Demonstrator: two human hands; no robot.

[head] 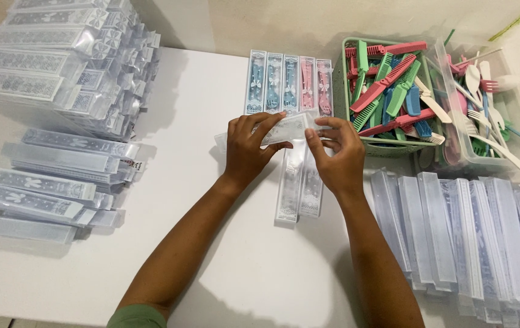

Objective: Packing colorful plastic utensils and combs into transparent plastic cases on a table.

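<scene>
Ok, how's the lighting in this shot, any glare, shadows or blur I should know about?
Head view: bright, even light, sharp in the middle. The white table looks slightly washed out. Soft shadows fall beside both forearms and the stacked clear boxes at upper left. The clear sleeve held by the left hand and right hand shows mild sheen. Edges bow a little.

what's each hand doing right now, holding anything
Left hand: closed on the left end of a clear plastic sleeve.
Right hand: fingers pinching the right end of the same sleeve.
</scene>
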